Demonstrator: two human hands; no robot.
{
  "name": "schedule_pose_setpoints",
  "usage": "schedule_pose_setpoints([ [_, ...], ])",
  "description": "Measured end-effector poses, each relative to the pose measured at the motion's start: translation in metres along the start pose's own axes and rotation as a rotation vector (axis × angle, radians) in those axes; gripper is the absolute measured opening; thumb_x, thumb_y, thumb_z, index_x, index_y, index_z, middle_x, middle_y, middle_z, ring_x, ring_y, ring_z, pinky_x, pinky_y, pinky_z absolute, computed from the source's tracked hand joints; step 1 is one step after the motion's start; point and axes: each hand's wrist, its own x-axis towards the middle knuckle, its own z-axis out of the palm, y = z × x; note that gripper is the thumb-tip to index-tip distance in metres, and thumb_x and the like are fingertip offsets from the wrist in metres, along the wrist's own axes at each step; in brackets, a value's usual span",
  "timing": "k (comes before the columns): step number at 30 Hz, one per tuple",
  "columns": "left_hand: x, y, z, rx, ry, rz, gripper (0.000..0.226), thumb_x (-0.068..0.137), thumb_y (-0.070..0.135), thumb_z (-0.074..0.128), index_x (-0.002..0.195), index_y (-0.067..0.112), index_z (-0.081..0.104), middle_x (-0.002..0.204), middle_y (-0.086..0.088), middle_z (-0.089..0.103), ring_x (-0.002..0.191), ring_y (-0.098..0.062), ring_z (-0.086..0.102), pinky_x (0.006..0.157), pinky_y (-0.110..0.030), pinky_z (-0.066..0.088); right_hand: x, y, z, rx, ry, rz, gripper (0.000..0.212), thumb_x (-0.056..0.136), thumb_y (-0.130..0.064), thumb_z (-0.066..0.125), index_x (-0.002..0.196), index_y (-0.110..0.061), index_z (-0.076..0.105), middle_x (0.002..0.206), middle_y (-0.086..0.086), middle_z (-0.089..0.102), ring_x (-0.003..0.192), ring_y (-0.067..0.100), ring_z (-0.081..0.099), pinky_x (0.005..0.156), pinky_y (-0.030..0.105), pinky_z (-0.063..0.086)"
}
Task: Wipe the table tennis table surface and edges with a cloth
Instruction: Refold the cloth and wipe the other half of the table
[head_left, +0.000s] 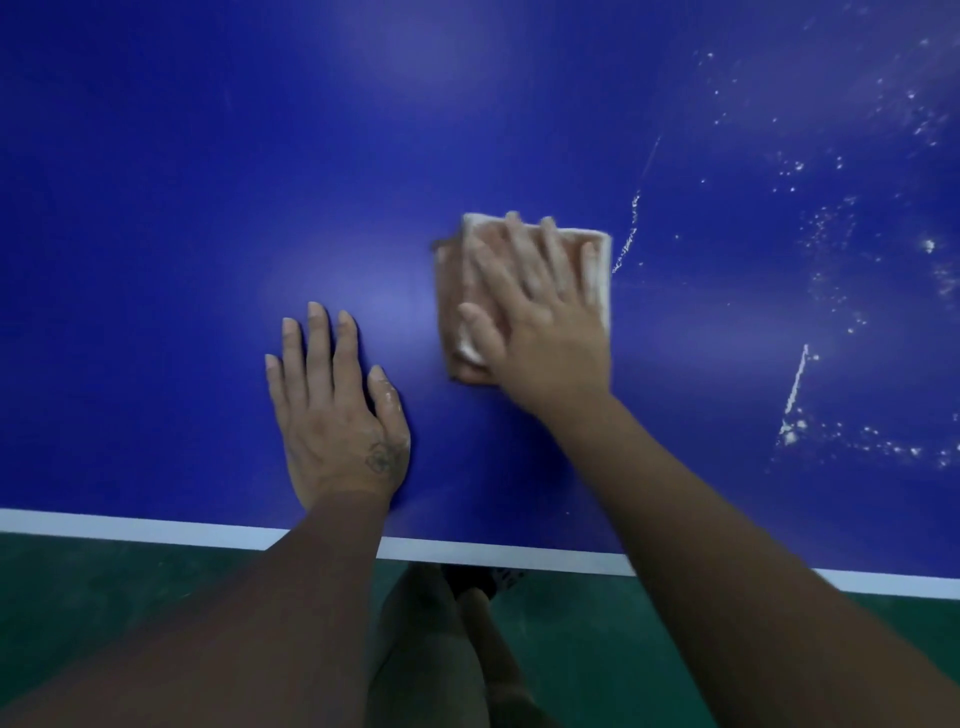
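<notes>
A blue table tennis table (208, 208) fills most of the head view. A folded pale orange cloth (453, 291), dusted white, lies flat on it near the middle. My right hand (540, 317) presses on the cloth with straight, spread fingers. My left hand (337, 410) rests flat on the bare blue surface to the left of the cloth, fingers straight, with white smears on the thumb. White powder specks and streaks (831, 249) cover the table to the right of the cloth.
The table's white edge line (130, 530) runs along the near side. Below it is a green floor (78, 597). My legs and a dark shoe (483, 577) show under the near edge, between my forearms.
</notes>
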Motion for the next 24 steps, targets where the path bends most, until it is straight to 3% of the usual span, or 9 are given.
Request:
schedule_pose_setpoints([
  [5, 0.000, 0.000, -0.001, 0.014, -0.038, -0.014, 0.064, 0.113, 0.039, 0.037, 0.170, 0.010, 0.034, 0.182, -0.009, 0.022, 0.170, -0.031, 0.013, 0.137, -0.055, 0.010, -0.024, 0.107, -0.044, -0.137, -0.041, 0.296, 0.062, 0.110, -0.053, 0.040, 0.169, -0.034, 0.033, 0.179, 0.002, 0.023, 0.166, 0.031, 0.014, 0.131, 0.062, 0.008],
  [9, 0.000, -0.001, 0.000, 0.030, -0.055, -0.014, 0.065, 0.113, 0.040, 0.036, 0.171, 0.011, 0.033, 0.182, -0.009, 0.020, 0.170, -0.032, 0.012, 0.137, -0.055, 0.009, -0.038, 0.117, -0.058, -0.144, -0.123, 0.489, 0.065, 0.109, -0.053, 0.030, 0.171, -0.034, 0.021, 0.181, 0.003, 0.010, 0.168, 0.030, 0.000, 0.129, 0.068, 0.002],
  [15, 0.000, -0.003, 0.003, 0.016, -0.057, -0.011, 0.066, 0.113, 0.040, 0.037, 0.171, 0.010, 0.032, 0.182, -0.008, 0.019, 0.170, -0.032, 0.011, 0.137, -0.057, 0.011, 0.002, 0.007, -0.012, -0.133, -0.105, 0.101, 0.063, 0.111, -0.055, 0.037, 0.169, -0.034, 0.030, 0.180, 0.002, 0.019, 0.167, 0.030, 0.009, 0.132, 0.062, 0.001],
  [18, 0.000, -0.002, 0.003, 0.023, -0.061, -0.016, 0.066, 0.112, 0.039, 0.038, 0.171, 0.010, 0.032, 0.182, -0.009, 0.019, 0.170, -0.031, 0.010, 0.137, -0.056, 0.010, 0.043, -0.039, 0.013, -0.103, -0.079, 0.017, 0.062, 0.111, -0.060, 0.036, 0.168, -0.033, 0.035, 0.179, 0.001, 0.021, 0.167, 0.029, 0.010, 0.130, 0.066, 0.006],
  [24, -0.001, -0.004, 0.004, 0.053, -0.105, -0.015, 0.068, 0.111, 0.041, 0.035, 0.172, 0.011, 0.028, 0.183, -0.007, 0.014, 0.171, -0.030, 0.006, 0.138, -0.055, 0.008, 0.070, 0.007, 0.010, -0.098, -0.020, 0.049, 0.061, 0.110, -0.059, 0.037, 0.167, -0.037, 0.036, 0.178, -0.004, 0.025, 0.167, 0.026, 0.015, 0.131, 0.063, 0.010],
])
